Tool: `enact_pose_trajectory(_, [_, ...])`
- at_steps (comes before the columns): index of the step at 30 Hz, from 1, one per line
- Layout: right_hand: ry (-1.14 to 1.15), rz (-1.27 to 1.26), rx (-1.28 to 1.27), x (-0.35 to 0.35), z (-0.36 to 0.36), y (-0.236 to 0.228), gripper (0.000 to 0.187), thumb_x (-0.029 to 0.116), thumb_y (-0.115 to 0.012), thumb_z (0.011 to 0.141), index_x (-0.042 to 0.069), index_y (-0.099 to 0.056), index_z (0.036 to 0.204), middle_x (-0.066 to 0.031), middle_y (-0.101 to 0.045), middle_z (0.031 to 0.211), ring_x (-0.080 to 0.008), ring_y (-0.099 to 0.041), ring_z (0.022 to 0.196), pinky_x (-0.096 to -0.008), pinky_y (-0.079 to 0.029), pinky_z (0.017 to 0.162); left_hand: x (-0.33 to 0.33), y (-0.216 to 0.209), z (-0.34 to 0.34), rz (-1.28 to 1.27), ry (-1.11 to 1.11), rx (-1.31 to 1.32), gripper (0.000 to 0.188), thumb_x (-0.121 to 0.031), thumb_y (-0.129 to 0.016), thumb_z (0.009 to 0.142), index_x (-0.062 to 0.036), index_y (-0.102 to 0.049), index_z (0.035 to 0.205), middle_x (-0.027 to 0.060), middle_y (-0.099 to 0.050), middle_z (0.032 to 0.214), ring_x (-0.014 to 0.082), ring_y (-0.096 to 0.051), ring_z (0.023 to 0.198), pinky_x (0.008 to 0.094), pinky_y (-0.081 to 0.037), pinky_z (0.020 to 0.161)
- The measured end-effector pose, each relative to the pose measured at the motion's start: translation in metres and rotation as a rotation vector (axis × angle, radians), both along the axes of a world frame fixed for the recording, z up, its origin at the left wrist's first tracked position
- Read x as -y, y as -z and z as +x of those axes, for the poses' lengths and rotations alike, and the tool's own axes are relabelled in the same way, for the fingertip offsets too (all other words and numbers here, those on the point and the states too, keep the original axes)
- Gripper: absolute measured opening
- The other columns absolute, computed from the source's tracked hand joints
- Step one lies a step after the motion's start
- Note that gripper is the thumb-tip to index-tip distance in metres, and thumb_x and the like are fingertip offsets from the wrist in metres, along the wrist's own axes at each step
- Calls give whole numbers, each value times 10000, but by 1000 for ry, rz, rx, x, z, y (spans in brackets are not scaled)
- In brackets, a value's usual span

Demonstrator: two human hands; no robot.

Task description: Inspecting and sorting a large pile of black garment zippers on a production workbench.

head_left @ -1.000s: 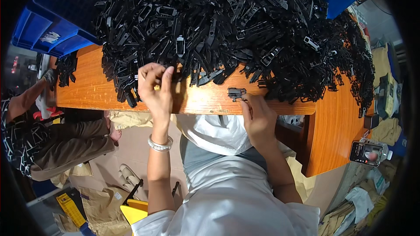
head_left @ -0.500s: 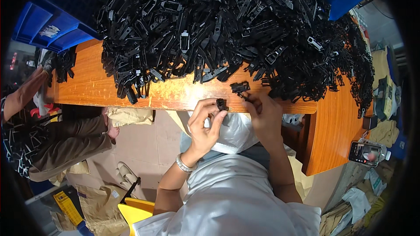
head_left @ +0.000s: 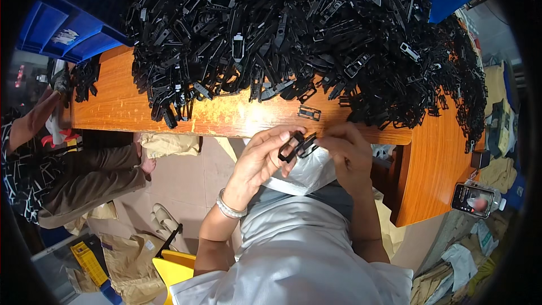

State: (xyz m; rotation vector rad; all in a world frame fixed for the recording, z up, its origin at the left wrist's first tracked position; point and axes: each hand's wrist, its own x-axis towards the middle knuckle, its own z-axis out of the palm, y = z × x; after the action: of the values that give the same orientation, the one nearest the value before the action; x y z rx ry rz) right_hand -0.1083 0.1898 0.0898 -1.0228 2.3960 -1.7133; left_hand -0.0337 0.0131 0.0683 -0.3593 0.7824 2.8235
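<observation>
Just off the table's front edge, my left hand (head_left: 258, 158) is closed on a black plastic frame (head_left: 284, 154) with an open middle, gripped between thumb and fingers. Close beside it, my right hand (head_left: 349, 155) pinches a second slim black plastic part (head_left: 307, 144). The two pieces are side by side; whether they touch is hard to tell. On the wood beyond my hands lies a loose rectangular black frame (head_left: 309, 113). Behind it rises a large heap of similar black plastic parts (head_left: 254, 34).
A blue crate (head_left: 70, 36) stands at the far left of the wooden table (head_left: 220, 125). There, another person's arm (head_left: 34, 121) reaches toward a small black pile (head_left: 86, 82). A phone (head_left: 476, 199) is at the right. Below my hands is a white plastic bag (head_left: 305, 175).
My right hand has drawn back from the tabletop with a slim part, beside the frame in my left hand. That frame is now turned to show its opening. One loose frame stays on the table.
</observation>
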Motion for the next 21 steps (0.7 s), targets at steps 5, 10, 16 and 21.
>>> enact_pose_trajectory(5, [-123,-29,-75,8,-2,10,250,-78,-509,700,69,-662,834,-77,-542,763,-166,-546,623,-262,-423,527,-1,-3,-1,47,112,142,319,-154,-478,903,94,-503,1101,121,-587,738,178,-576,473,240,-466,383])
enact_pose_trajectory(10, [-104,166,-308,9,-3,7,220,-16,-579,639,85,-625,828,-42,-551,796,-152,-561,583,-286,-456,505,-3,-1,1,49,93,144,320,-167,-483,902,88,-499,1095,142,-600,753,190,-590,485,247,-487,414])
enact_pose_trajectory(16, [-119,277,-368,10,-5,3,207,26,-599,643,83,-618,842,-41,-563,853,-171,-579,662,-292,-468,533,-7,0,-3,56,92,93,273,-150,-495,897,65,-497,1065,120,-601,754,177,-603,515,252,-512,457])
enact_pose_trajectory(21, [-124,100,-150,12,3,-7,191,34,-632,668,18,-628,858,-100,-592,918,-225,-581,739,-303,-476,629,-18,-14,-11,-294,-107,129,232,-129,-510,893,52,-498,1038,97,-593,746,147,-589,519,231,-488,467])
